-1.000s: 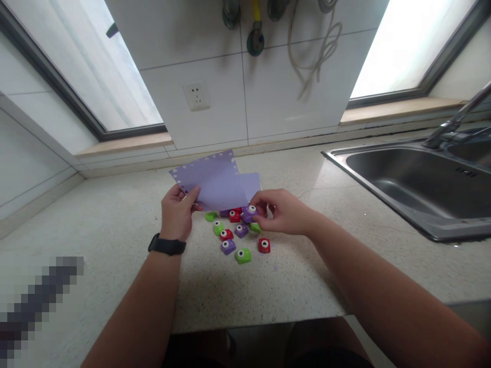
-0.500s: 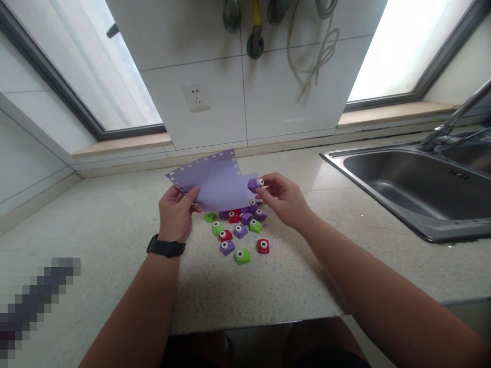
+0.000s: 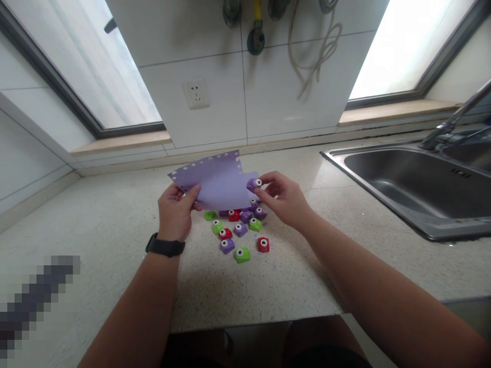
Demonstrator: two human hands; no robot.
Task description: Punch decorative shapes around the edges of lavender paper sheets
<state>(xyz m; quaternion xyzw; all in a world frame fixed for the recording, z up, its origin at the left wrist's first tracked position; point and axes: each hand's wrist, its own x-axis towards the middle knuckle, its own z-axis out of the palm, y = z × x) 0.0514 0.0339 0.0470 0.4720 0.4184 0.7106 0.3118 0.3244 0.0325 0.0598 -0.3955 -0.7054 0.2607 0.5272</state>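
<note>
Right hand (image 3: 284, 198) pinching purple punch (image 3: 253, 184) (white-topped), left (image 3: 177, 210) gripping purple paper (image 3: 215, 181).

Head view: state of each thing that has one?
left hand, closed on purple paper
right hand, pinching purple punch
purple paper, held up, far edge punched
purple punch, at paper's right side; pressed or not, can't tell
loose punches, lying on counter
watch, worn
wall socket, nothing plugged in
tap, running or not, can't tell
</note>
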